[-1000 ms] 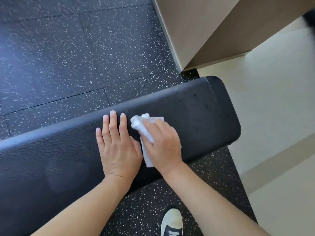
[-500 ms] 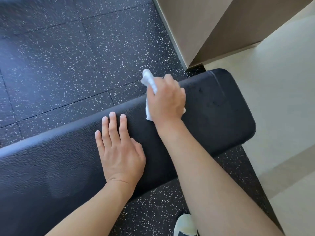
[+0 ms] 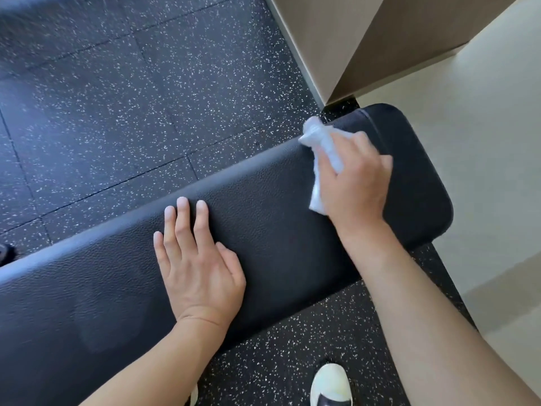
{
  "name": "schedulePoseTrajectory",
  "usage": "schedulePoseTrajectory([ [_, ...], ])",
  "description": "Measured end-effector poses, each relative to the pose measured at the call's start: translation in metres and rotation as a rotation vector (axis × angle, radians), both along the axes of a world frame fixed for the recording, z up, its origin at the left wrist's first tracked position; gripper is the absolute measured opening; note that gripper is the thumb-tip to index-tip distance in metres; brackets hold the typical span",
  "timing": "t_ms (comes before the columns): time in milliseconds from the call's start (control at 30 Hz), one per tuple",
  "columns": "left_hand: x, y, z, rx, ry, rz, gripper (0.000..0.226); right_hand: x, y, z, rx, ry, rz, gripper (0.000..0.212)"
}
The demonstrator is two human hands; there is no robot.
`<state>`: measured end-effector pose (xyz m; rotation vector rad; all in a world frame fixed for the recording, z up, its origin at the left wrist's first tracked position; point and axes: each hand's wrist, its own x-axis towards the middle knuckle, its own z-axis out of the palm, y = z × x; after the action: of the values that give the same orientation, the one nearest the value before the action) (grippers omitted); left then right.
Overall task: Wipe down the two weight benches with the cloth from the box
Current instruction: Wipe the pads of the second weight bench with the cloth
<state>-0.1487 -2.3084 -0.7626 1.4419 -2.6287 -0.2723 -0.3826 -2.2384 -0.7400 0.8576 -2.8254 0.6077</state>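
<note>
The right hand (image 3: 355, 183) has its fingers curled round the bunched white cloth (image 3: 317, 142), pressing it on the bench (image 3: 278, 218) at the far edge near the rounded right end, while the left hand (image 3: 199, 259) lies flat and open mid-pad, holding nothing. Part of the cloth overhangs that edge, so another push could slide it off. The bunched wad may also leave strips of the pad unwiped.

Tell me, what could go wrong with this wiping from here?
The cloth is bunched in the right hand and pokes past the bench's far edge, so strokes may miss patches. The left hand lies flat on the pad, so the area beneath it may go unwiped.
</note>
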Motion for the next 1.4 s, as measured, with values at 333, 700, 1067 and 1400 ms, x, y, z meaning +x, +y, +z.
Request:
schedulePoseTrajectory([
  [333, 0.0, 0.0, -0.001, 0.013, 0.026, 0.003, 0.07, 0.096, -0.06, 0.002, -0.039, -0.074, 0.276, 0.009],
  [700, 0.001, 0.0, -0.004, -0.01, 0.016, 0.002, 0.07, 0.075, 0.14, -0.01, -0.061, -0.041, 0.373, 0.026],
  [1067, -0.002, 0.0, -0.003, -0.002, 0.023, 0.011, 0.069, 0.049, -0.016, -0.004, -0.127, -0.059, 0.107, 0.009],
  [1400, -0.005, 0.003, 0.007, 0.03, 0.01, 0.018, 0.068, 0.085, 0.038, 0.009, -0.055, -0.1, 0.501, 0.022],
])
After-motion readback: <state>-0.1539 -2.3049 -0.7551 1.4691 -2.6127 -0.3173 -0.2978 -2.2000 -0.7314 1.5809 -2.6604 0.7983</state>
